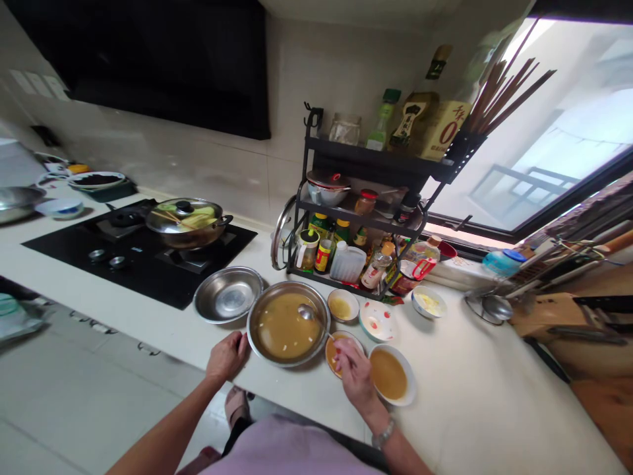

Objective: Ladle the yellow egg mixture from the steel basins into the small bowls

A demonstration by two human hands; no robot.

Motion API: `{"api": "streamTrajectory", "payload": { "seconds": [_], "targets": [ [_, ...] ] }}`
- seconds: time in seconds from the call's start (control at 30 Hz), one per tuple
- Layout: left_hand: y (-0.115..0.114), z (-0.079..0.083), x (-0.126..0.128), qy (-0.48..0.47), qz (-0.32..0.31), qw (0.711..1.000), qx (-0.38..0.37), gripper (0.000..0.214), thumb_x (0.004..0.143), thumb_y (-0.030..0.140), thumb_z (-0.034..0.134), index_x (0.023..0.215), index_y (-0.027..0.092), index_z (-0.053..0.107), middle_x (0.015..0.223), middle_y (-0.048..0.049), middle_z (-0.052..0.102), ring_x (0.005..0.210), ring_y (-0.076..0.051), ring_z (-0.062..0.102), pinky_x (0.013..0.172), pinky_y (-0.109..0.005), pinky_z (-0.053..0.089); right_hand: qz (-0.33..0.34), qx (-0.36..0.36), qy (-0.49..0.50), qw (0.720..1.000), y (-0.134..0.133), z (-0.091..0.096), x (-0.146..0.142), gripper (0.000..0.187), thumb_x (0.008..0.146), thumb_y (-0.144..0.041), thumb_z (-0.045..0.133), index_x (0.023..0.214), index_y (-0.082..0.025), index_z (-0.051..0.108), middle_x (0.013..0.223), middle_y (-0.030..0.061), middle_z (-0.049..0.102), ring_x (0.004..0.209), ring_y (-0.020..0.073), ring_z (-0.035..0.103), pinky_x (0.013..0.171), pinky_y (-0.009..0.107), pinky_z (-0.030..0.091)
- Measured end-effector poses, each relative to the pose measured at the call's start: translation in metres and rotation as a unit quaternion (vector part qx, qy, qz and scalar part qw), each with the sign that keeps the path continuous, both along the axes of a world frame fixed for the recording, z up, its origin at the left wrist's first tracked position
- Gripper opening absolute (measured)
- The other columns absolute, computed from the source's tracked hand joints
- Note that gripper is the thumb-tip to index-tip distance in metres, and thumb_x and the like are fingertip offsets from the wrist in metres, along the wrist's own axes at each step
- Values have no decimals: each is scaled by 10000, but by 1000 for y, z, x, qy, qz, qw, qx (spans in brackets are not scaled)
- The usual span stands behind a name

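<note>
My right hand (355,371) is closed around the handle of a metal spoon (306,312). The spoon's head rests in a steel bowl (252,342) of cloudy yellowish-brown liquid (287,323) with small white bits in it. Below that hand sits a small bowl of orange-brown liquid (332,359), partly hidden by the fingers. To its right stands a white bowl (413,389) of brown liquid. My left hand (228,356) is curled into a loose fist on the counter's front edge, close to the steel bowl's left side, with nothing visible in it.
Left of the steel bowl is a second metal basin (205,307). Small dishes (378,321) sit before a black spice rack (363,224) of bottles. A lidded pan (190,232) stands on the black hob (148,270). At the right are a knife block (544,320) and utensils.
</note>
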State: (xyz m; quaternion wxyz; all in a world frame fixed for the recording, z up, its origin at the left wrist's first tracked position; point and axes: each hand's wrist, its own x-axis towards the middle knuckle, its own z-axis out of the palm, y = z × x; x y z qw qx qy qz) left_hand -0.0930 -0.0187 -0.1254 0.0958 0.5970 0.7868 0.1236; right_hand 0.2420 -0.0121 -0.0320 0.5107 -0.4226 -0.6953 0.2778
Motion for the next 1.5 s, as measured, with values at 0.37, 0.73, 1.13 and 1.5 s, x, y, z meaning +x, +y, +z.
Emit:
{"api": "streamTrajectory", "payload": {
  "seconds": [0.37, 0.73, 1.13, 1.5],
  "targets": [
    [0, 0, 0, 1, -3, 1000, -2, 384, 956, 392, 303, 764, 211, 582, 824, -81, 712, 760, -198, 647, 662, -273, 370, -49, -220, 208, 952, 4, -1, -28, 315, 828, -481, 590, 914, -178, 603, 585, -6, 596, 429, 136, 527, 392, 249, 464],
    [0, -2, -2, -11, -4, 1000, 9, 378, 956, 395, 307, 749, 213, 566, 807, -76, 706, 743, -195, 640, 655, -272, 364, -126, -227, 269, 928, 5, 11, -2, 351, 753, -487, 667, 908, -182, 589, 597, 21, 641, 441, 164, 559, 392, 267, 439],
    [-1, 2, 0, -6, -5, 1000, 11, 368, 953, 395, 322, 744, 219, 568, 793, -63, 704, 753, -191, 645, 649, -264, 363, -206, -162, 340, 903, 28, 35, 42, 299, 716, -413, 692, 887, -199, 573, 569, -10, 639, 489, 156, 577, 434, 250, 438],
    [1, -2, -2, -1, -4, 1000, 12, 366, 950, 399, 325, 732, 223, 562, 788, -57, 701, 747, -193, 649, 648, -264, 378, -192, -85, 158, 965, 30, 24, 52, 317, 794, -480, 622, 919, -189, 624, 618, -18, 617, 458, 132, 548, 467, 280, 492]
  ]
}}
